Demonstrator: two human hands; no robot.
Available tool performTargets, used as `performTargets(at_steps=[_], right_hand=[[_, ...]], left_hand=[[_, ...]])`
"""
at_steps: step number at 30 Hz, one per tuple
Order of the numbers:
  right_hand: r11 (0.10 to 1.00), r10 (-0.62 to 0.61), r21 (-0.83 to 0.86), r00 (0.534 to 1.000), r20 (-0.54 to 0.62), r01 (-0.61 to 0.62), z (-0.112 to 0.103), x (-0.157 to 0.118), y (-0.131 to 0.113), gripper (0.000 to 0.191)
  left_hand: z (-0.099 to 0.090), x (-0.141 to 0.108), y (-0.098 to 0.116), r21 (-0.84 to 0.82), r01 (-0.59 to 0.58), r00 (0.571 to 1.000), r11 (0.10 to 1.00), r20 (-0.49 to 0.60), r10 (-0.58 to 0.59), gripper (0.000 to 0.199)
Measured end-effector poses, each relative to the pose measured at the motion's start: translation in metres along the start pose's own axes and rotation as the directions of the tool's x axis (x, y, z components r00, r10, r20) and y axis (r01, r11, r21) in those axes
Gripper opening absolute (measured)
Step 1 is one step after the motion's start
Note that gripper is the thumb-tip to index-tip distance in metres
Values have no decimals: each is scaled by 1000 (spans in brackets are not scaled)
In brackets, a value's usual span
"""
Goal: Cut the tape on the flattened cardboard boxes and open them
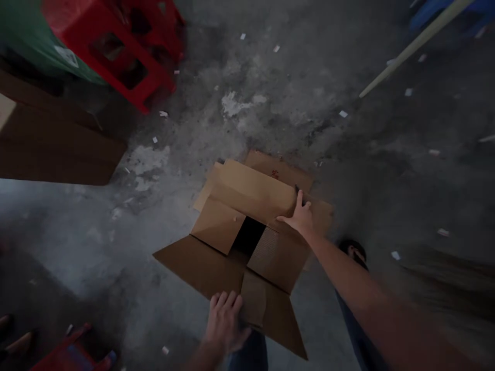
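A brown cardboard box (216,226) stands in the lower middle of the head view. Its two short flaps are folded inward with a dark gap between them, while the long near and far flaps spread outward. My left hand (226,319) has its fingers hooked over the edge of the near flap (216,265), thumb underneath. At the right end of the far flap (251,188) rests my right hand (301,219), index finger stretched out and thumb spread. Something small and dark shows at that fingertip; I cannot make it out.
Flat cardboard (278,167) lies beyond the box. A red plastic stool (127,62) and a large brown carton (58,139) stand at the left. A pale pole (413,46) slants in at upper right. Paper scraps litter the concrete floor (201,118).
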State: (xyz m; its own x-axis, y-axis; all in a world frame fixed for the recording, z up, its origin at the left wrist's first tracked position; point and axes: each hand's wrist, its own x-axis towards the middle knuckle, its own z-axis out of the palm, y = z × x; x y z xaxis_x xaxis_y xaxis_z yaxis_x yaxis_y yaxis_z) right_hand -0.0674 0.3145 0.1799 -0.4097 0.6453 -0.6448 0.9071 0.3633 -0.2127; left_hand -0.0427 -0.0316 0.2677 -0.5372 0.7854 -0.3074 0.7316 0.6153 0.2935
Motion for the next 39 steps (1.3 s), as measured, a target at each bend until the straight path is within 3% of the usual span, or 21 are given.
performTargets(at_steps=[1, 3, 4, 5, 6, 7, 8, 10, 12, 14, 16, 20, 23, 27, 31, 35, 39], right_hand=[[997, -56, 45, 998, 1, 56, -1, -5, 9, 116], [977, -141, 152, 987, -78, 152, -3, -20, 34, 93], [966, -144, 195, 979, -144, 171, -3, -28, 48, 84], [959, -122, 227, 971, -204, 168, -2, -37, 64, 78], [956, -87, 252, 968, -235, 147, 1, -46, 80, 72], [956, -48, 272, 971, -234, 112, 4, -55, 96, 68], [956, -17, 283, 979, -205, 76, 9, -65, 111, 65], [956, -11, 289, 994, -108, 42, 22, -82, 139, 60], [952, -54, 302, 998, -16, 56, 35, -96, 161, 57], [932, -109, 352, 993, 42, 88, 47, -106, 175, 54], [904, -122, 418, 991, 55, 88, 54, -111, 181, 49], [818, -123, 573, 987, 99, 44, 61, -107, 178, 37], [756, -175, 652, 978, 114, 59, 64, -98, 169, 37], [716, -195, 691, 979, 65, 96, 71, -81, 154, 35], [715, -211, 687, 977, 32, 131, 82, -70, 138, 29], [733, -236, 661, 972, 23, 162, 89, -72, 133, 28], [762, -172, 634, 985, -2, 134, 89, -83, 142, 33]], left_hand=[[-17, 19, 4, -49, 74, 977, 996, 204, -62, 50], [-50, 63, 9, -118, 179, 826, 977, 557, -84, 49], [-62, 87, 10, -98, 220, 774, 971, 624, -112, 46], [-69, 112, 11, -24, 231, 750, 973, 641, -162, 47], [-70, 137, 12, 112, 195, 804, 974, 551, -224, 52], [-65, 161, 15, 247, 133, 886, 960, 404, -227, 57], [-54, 183, 19, 342, 59, 946, 938, 281, -163, 58], [-23, 218, 27, 425, -82, 982, 902, 187, 1, 58], [9, 239, 32, 427, -198, 967, 882, 231, 106, 60], [29, 249, 28, 415, -260, 951, 872, 269, 156, 61], [33, 254, 13, 412, -290, 947, 864, 251, 198, 62], [18, 256, -24, 471, -301, 953, 829, 178, 245, 62], [5, 252, -40, 554, -328, 944, 765, 163, 287, 59], [-6, 244, -43, 639, -364, 927, 678, 174, 333, 57], [-11, 244, -38, 671, -363, 925, 647, 177, 336, 55], [-11, 246, -36, 662, -358, 931, 659, 196, 309, 56], [-11, 245, -38, 626, -343, 938, 700, 200, 281, 56]])
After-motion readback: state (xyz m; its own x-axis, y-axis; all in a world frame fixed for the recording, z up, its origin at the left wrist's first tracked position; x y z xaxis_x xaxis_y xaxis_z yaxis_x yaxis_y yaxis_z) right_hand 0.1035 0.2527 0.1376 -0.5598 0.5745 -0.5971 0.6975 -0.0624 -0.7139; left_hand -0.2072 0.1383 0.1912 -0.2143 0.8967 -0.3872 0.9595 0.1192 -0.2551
